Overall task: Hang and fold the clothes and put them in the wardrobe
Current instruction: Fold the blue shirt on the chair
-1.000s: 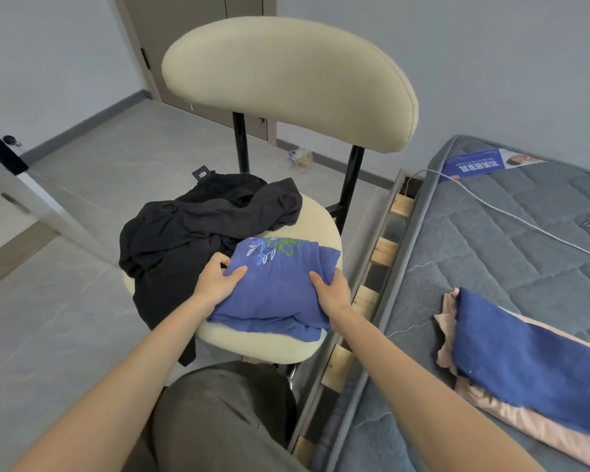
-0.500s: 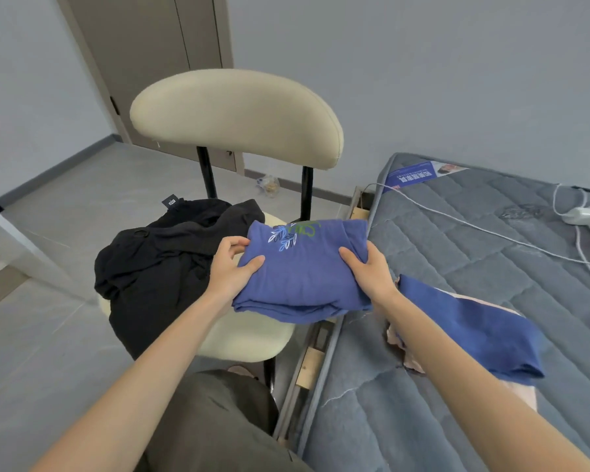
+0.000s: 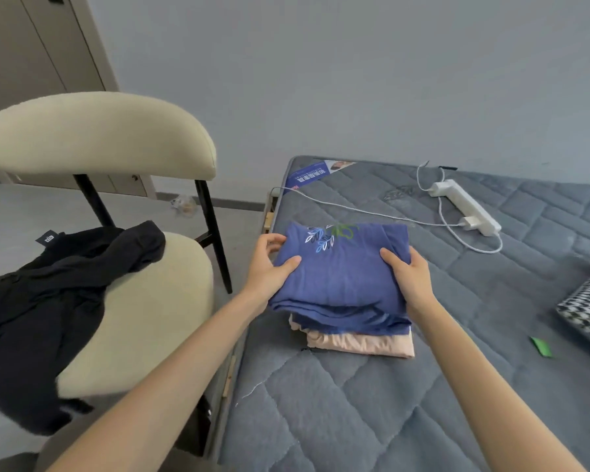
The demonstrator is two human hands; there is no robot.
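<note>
Forearms come in from the bottom of the frame, one at each side, and meet at the folded blue shirt (image 3: 341, 277) in the middle. My left grip (image 3: 269, 267) is clamped on its left edge and my right grip (image 3: 409, 277) on its right edge, thumbs on top. The fingers of the right one are hidden under the cloth.

The shirt lies between the two grips, its longer side running left to right, with the leaf print at the far edge. Directly below it is the pile on the bed (image 3: 321, 420): a second blue layer and, lowest, a peach garment (image 3: 361, 345) whose near edge sticks out toward the bottom of the frame. I judge that the coming move is only downward, and both grips are equally near.

I cannot tell whether the shirt already rests on the pile or hangs just over it, because the shirt covers the contact. At the left, a black garment (image 3: 48, 301) lies unfolded on the chair (image 3: 150, 318), partly cut off by the frame edge. Farther off, a power strip (image 3: 464, 206) lies on the bed. No wardrobe is plainly visible, although the door (image 3: 48, 46) in the upper left could be one.
</note>
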